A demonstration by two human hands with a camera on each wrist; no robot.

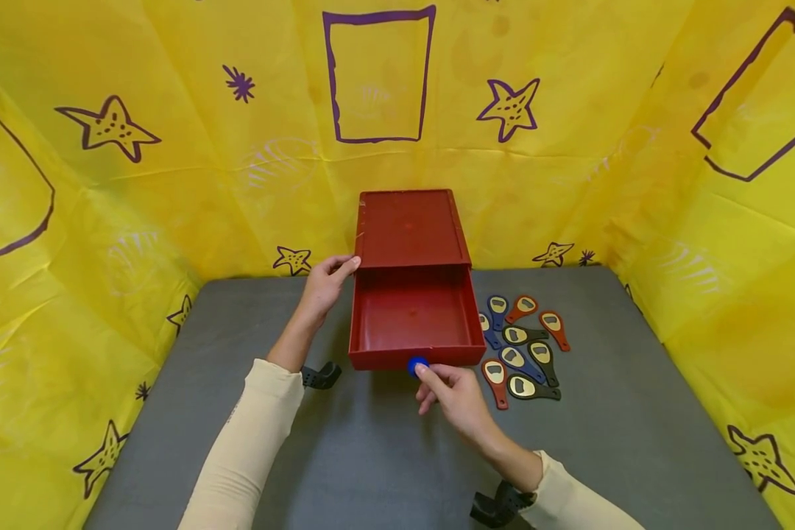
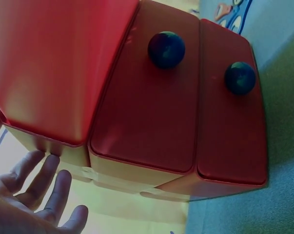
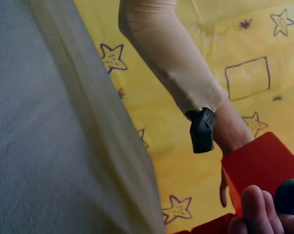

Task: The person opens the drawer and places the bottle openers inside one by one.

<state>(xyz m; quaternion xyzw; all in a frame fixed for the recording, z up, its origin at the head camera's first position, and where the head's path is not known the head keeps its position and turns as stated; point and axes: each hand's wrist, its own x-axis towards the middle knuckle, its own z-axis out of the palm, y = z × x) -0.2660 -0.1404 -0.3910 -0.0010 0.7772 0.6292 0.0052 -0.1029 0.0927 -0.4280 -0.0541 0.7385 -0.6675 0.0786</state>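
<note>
A red drawer cabinet (image 1: 407, 228) stands at the back of the table with its top drawer (image 1: 384, 359) pulled out. Nothing lies on the visible drawer floor. My right hand (image 1: 460, 397) pinches the blue knob (image 1: 414, 364) on that drawer's front between thumb and finger. Against the cabinet's left side, near its top front corner, rests my left hand (image 1: 323, 283). The left wrist view shows its fingers (image 2: 59, 192) spread, fingertips at the side wall. Below the pulled-out drawer are two shut drawers, the middle drawer (image 2: 147, 112) and the bottom drawer (image 2: 229, 136), each with a round knob.
Several bottle openers (image 1: 517, 361) with red, blue and dark handles lie on the grey table (image 1: 384, 456), right of the drawer. Yellow cloth (image 1: 397, 165) with drawn stars and shapes surrounds the table at the back and sides. Each wrist carries a black device (image 1: 497, 506).
</note>
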